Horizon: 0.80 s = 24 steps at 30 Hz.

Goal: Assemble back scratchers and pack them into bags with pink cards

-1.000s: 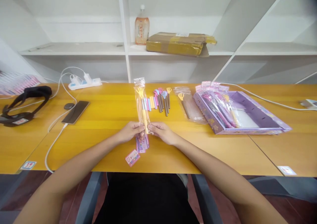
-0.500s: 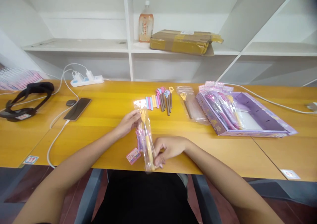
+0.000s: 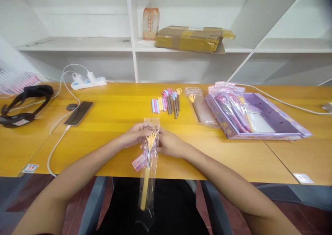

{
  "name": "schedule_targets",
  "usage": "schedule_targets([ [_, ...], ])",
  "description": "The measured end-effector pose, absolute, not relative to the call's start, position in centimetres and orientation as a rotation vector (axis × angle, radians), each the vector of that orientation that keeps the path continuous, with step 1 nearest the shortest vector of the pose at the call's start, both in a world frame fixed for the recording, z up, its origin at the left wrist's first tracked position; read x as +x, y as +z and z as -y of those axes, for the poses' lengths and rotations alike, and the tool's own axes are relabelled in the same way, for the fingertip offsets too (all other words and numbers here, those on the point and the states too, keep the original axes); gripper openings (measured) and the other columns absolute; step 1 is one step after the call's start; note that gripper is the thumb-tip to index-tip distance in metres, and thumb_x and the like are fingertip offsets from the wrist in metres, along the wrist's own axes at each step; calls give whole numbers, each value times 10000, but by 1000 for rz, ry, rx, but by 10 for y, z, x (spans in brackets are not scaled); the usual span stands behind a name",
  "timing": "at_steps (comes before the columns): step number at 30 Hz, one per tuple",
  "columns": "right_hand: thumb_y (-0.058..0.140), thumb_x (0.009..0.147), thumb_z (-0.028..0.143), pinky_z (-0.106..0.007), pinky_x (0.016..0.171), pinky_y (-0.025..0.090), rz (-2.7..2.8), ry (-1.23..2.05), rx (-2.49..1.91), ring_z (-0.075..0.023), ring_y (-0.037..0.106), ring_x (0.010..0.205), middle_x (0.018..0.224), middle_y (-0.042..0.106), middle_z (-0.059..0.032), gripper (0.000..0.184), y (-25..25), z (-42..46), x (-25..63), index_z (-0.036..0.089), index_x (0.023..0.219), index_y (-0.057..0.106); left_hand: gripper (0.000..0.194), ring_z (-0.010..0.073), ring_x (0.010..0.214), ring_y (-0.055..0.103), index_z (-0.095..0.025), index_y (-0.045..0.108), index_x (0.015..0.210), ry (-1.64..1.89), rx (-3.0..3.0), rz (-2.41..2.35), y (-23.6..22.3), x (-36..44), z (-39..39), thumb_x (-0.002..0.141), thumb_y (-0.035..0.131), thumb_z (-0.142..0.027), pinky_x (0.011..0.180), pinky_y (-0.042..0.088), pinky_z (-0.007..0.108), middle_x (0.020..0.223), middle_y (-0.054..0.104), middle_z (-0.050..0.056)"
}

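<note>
A yellow back scratcher lies inside a clear plastic bag, its claw end up and its handle hanging past the table's front edge over my lap. My left hand pinches the bag's left side near the claw. On the opposite side my right hand grips the bag's upper part, its fingertips partly hidden behind it. Under the bag, near the hands, a pink printed card rests on the table, and more cards there are mostly covered.
Pastel handle tubes and loose claw rods lie at the back middle. Beside them are empty bags with a yellow-clawed rod. A purple box holds bagged scratchers. Left are a phone, cables and a black headset strap.
The bagged back scratcher has come toward me, its handle end now beyond the table edge. My right hand moved from the handle end up to the bag's upper part, opposite my left.
</note>
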State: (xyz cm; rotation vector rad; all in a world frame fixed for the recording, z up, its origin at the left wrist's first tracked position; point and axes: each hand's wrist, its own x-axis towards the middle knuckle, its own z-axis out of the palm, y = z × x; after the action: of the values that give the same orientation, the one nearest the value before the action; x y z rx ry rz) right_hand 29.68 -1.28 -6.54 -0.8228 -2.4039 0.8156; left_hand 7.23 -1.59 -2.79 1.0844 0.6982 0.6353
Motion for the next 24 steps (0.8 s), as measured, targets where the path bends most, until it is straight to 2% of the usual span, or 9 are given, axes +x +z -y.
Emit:
schedule_targets([
  [4,769,889,261,-415,980,542,2338,949,-832,-261,660,1081,1231,663,-104,425,-69,2,302,223,1300,667,438,161,753,710,-155,685,1163,555,1116,-711,-34,72,16,831,856,-385,577,525,221,978,723,87],
  [8,704,927,259,-339,823,543,2172,1189,-853,-199,658,873,988,714,-40,337,-71,-13,309,197,1248,622,459,186,784,704,-168,693,1169,459,1133,-726,-44,74,15,840,835,-454,620,527,255,931,695,72],
  [10,689,937,280,-303,758,522,2090,1258,-889,-174,637,790,905,709,-12,334,-72,-16,312,192,1245,592,429,184,809,685,-151,712,1095,508,1214,-754,-46,75,14,879,784,-514,676,532,277,944,697,77],
  [13,680,943,323,-286,698,489,2065,1260,-951,-157,604,713,838,681,-2,213,-71,-18,315,185,1097,626,407,165,821,648,-149,708,985,642,1456,-822,-45,76,14,968,670,-554,738,513,280,930,694,57],
  [15,687,933,338,-301,726,489,2082,1173,-957,-155,596,727,882,668,-23,165,-69,-19,316,183,979,656,388,147,786,628,-162,675,964,757,1589,-896,-44,76,12,996,638,-546,718,497,261,884,673,30],
  [18,702,918,380,-335,821,494,2055,1077,-927,-171,603,823,951,652,-47,199,-68,-22,316,182,920,685,357,124,674,608,-185,612,995,902,1628,-986,-43,73,10,1001,641,-540,627,490,239,823,642,1],
  [24,700,905,496,-313,743,493,1902,1265,-997,-163,621,758,889,717,-41,329,-72,-26,317,175,965,657,366,117,502,599,-225,505,1091,966,1569,-1026,-47,70,6,1010,623,-562,483,488,229,747,639,-35],
])
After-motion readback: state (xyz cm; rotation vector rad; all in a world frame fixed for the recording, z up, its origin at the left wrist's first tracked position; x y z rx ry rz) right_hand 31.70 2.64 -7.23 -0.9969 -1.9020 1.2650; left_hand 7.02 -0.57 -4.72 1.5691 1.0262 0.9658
